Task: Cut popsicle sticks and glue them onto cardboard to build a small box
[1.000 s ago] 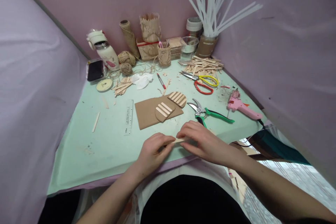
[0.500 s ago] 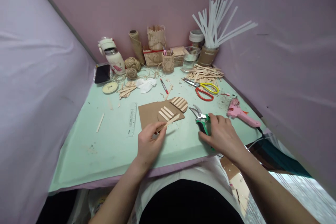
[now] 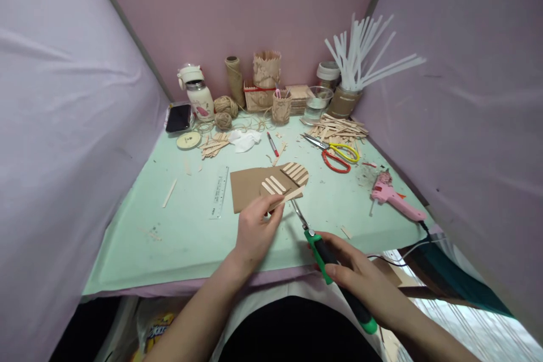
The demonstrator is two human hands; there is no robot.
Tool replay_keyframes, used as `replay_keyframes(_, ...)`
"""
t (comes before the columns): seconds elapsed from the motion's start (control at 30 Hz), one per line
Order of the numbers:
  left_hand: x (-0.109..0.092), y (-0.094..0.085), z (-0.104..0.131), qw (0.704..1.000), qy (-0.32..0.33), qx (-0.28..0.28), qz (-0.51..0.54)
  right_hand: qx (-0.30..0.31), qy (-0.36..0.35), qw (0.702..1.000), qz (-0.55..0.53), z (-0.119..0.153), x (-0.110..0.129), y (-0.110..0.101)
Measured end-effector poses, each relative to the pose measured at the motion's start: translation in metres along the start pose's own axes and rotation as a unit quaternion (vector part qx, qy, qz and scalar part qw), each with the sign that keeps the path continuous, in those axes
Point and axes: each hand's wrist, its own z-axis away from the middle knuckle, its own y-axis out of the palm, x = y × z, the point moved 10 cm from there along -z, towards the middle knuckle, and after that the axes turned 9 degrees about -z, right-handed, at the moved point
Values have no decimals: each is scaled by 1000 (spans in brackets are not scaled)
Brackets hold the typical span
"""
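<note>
Left hand (image 3: 259, 228) pinches 1 wooden stick (image 3: 293, 194) above cardboard (image 3: 249, 185) | right hand (image 3: 347, 263) grips green-handled pruners (image 3: 318, 246), near edge | pink glue gun (image 3: 396, 199) lies right

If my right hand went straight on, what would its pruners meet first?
Probably the wooden stick in your left hand: the pruners in your right hand point that way, though depth is hard to judge.
</note>
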Motion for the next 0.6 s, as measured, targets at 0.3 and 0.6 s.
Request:
replay_keyframes(0.3, -5, 15, 4, 999, 7, 31, 7, 0, 2, 1000, -20, -9, -3, 2)
replay_keyframes(0.6, -6, 18, 5, 999, 10, 48, 2, 6, -2, 1000, 1, -10, -10, 2)
